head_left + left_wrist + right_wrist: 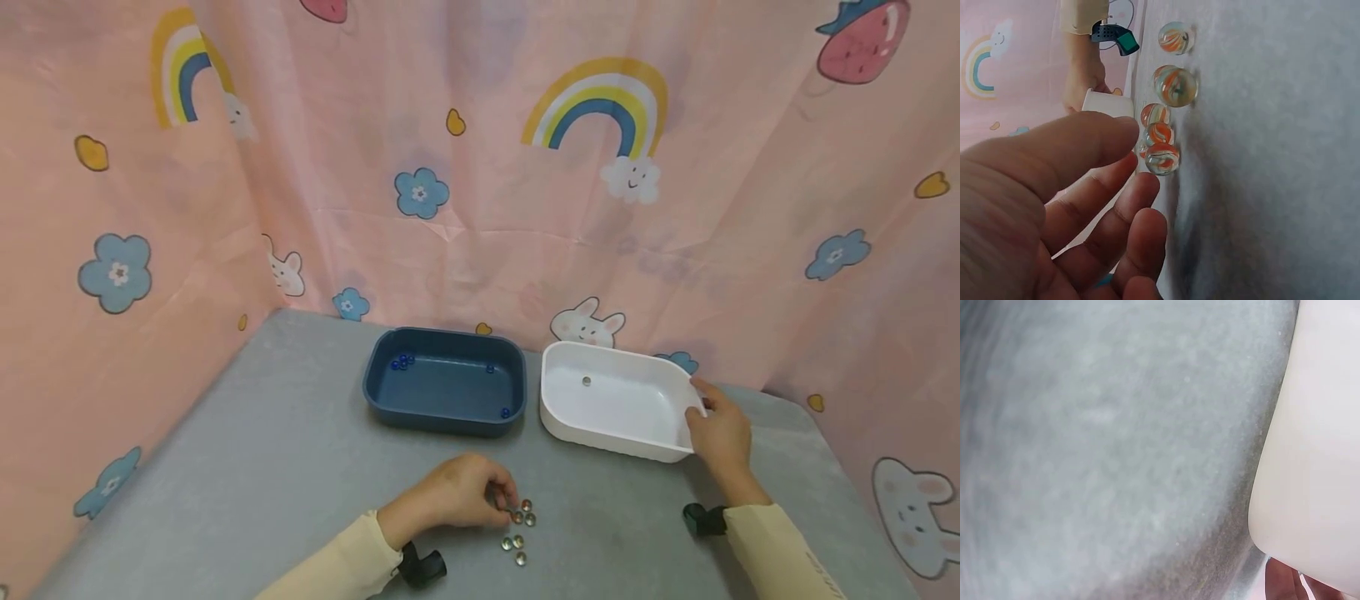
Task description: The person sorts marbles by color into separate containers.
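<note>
Several clear marbles with orange swirls lie in a loose group on the grey tabletop. My left hand is beside them, its thumb and fingers bent toward the nearest ones. In the left wrist view, the thumb is apart from the fingers, and the marbles lie beyond the fingertips. No marble shows between them. My right hand grips the right end of a white tray, thumb over the rim. One clear marble lies inside that tray. The right wrist view shows the tray's outer wall and part of the fingers.
A dark blue tray stands left of the white one, with several blue marbles inside. Behind both trays hangs a pink patterned curtain, which also borders the table on the left and right. Black camera mounts sit on the wrists.
</note>
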The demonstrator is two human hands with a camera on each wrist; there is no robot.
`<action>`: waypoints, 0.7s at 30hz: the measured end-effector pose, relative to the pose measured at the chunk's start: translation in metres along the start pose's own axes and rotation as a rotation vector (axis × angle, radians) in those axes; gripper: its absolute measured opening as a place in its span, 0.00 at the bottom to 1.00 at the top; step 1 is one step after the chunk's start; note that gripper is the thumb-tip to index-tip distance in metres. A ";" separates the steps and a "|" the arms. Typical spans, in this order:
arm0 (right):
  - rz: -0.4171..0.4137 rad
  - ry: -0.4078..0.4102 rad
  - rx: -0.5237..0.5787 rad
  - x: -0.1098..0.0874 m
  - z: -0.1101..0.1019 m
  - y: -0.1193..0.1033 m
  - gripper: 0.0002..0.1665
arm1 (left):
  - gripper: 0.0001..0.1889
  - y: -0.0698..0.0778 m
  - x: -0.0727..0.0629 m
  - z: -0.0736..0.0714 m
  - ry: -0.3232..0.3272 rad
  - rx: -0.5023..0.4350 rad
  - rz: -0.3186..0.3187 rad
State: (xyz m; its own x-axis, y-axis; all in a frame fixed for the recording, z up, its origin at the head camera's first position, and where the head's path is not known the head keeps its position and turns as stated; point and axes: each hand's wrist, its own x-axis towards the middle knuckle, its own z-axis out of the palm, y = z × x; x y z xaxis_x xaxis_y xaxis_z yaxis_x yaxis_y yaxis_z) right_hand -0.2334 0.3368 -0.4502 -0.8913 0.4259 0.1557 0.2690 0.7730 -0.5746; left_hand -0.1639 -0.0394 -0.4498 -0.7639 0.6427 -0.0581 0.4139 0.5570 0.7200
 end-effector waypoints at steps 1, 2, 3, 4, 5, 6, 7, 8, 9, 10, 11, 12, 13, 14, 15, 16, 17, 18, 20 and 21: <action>0.004 -0.001 0.002 0.000 0.001 0.000 0.31 | 0.07 0.000 0.000 0.000 0.001 0.008 0.000; 0.010 -0.003 0.003 0.000 0.001 0.000 0.31 | 0.07 0.001 0.000 0.000 0.000 0.012 -0.002; 0.014 -0.004 0.007 0.000 0.002 0.000 0.31 | 0.07 0.001 0.000 0.000 -0.001 0.017 -0.006; 0.016 -0.005 0.009 0.000 0.002 0.000 0.31 | 0.07 0.002 0.001 0.000 -0.002 0.022 -0.012; 0.020 -0.008 0.009 -0.001 0.002 0.000 0.31 | 0.07 0.002 0.001 0.000 -0.003 0.026 -0.016; 0.022 -0.009 0.009 -0.001 0.002 0.001 0.31 | 0.07 0.002 0.001 0.000 -0.004 0.034 -0.021; 0.024 -0.010 0.010 -0.001 0.002 0.001 0.31 | 0.07 0.002 0.001 0.000 -0.006 0.039 -0.025; 0.025 -0.010 0.011 -0.001 0.002 0.001 0.31 | 0.07 0.002 0.002 0.000 -0.008 0.044 -0.028; 0.025 -0.010 0.011 -0.001 0.002 0.002 0.31 | 0.07 0.002 0.002 0.000 -0.010 0.050 -0.028; 0.025 -0.009 0.011 -0.001 0.002 0.002 0.31 | 0.07 0.002 0.003 0.000 -0.011 0.056 -0.028; 0.025 -0.007 0.010 -0.001 0.002 0.002 0.31 | 0.07 0.002 0.003 0.000 -0.013 0.062 -0.027; 0.023 -0.004 0.010 -0.001 0.002 0.002 0.31 | 0.07 0.002 0.004 0.000 -0.015 0.069 -0.026; 0.023 -0.002 0.011 -0.001 0.002 0.002 0.31 | 0.07 0.002 0.004 0.000 -0.016 0.075 -0.024; 0.022 0.000 0.012 -0.001 0.002 0.002 0.31 | 0.07 0.002 0.004 0.000 -0.017 0.082 -0.023; 0.022 0.001 0.014 -0.001 0.002 0.002 0.31 | 0.07 0.002 0.004 0.000 -0.019 0.087 -0.022; 0.020 0.002 0.017 -0.001 0.002 0.002 0.31 | 0.06 0.003 0.004 0.000 -0.021 0.091 -0.022; 0.016 0.004 0.019 0.000 0.002 0.002 0.31 | 0.06 0.003 0.004 0.000 -0.023 0.093 -0.023; 0.015 0.004 0.021 0.000 0.002 0.002 0.31 | 0.06 0.003 0.004 0.000 -0.024 0.093 -0.024; 0.012 0.003 0.024 0.000 0.002 0.003 0.31 | 0.06 0.003 0.004 0.000 -0.027 0.093 -0.022; 0.011 0.003 0.024 0.000 0.002 0.004 0.31 | 0.06 0.003 0.005 0.000 -0.028 0.091 -0.023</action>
State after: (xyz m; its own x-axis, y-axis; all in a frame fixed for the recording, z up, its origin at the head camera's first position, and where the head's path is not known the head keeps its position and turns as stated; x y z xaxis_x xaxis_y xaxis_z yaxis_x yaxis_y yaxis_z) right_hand -0.2336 0.3385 -0.4542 -0.8873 0.4356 0.1516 0.2698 0.7568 -0.5954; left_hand -0.1661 -0.0348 -0.4480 -0.7602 0.6429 -0.0938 0.4410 0.6166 0.6522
